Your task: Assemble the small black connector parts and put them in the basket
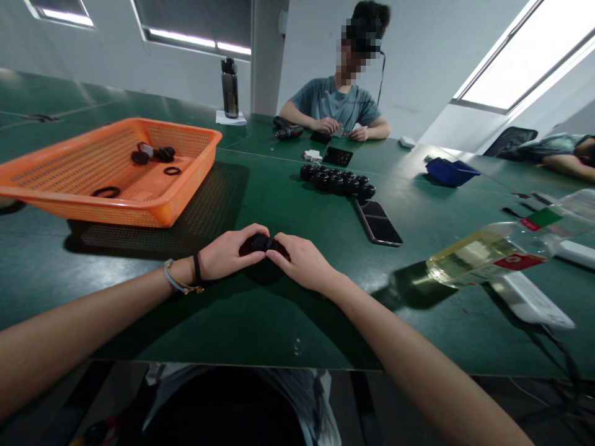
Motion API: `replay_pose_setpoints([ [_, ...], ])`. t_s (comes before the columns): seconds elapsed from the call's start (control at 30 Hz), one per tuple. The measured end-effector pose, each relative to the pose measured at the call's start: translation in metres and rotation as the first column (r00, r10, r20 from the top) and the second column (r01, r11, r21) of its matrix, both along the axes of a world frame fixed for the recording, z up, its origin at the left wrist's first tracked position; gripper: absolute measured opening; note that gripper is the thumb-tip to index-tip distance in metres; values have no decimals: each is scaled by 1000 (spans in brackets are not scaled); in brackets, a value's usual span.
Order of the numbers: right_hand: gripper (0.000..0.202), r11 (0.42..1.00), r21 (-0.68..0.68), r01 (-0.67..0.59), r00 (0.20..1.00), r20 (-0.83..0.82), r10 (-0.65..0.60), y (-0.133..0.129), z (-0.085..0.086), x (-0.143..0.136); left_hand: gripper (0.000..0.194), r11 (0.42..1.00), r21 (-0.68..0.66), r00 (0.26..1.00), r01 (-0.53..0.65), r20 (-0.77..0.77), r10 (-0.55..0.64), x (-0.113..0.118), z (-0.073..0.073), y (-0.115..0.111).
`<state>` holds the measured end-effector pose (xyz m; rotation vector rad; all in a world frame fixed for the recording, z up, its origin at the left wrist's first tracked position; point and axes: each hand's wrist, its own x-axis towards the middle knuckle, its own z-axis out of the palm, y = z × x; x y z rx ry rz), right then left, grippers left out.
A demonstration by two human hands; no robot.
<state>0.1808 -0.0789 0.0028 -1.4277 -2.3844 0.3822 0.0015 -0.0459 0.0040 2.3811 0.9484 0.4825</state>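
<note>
Just above the green table [297, 316], both hands meet around a small black round part [259, 242], whose exact kind I cannot make out. My left hand [229, 253] grips it from the left, thumb in front and fingers behind. From the right, my right hand [301, 259] pinches its other end, where a narrower black piece shows between the fingertips. Much of the part is covered by the fingers. Beyond the hands, several shiny black round parts [337, 180] lie together in rows.
An orange basket [193, 186] at left holds black rings and black parts. Right of the hands are a phone [379, 222], a bottle of yellow liquid [478, 254] and a white power strip [530, 300]. A blue tray [450, 172] stands farther back. Across the table a person [341, 102] handles small things.
</note>
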Motion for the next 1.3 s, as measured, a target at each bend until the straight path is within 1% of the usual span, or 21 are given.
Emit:
replay_pose_setpoints([
  [0.5,24,1000,9,-7,1000,9,7,1,-1,1,34,1000,8,1000,2,-6,-2,1,1,-1],
  [0.83,23,1000,13,-21,999,-25,21,0,-2,1,34,1000,14,1000,9,-5,-9,0,0,0],
  [1.3,24,1000,12,-12,1000,26,12,1,-1,0,34,1000,16,1000,10,-10,-9,0,0,0],
])
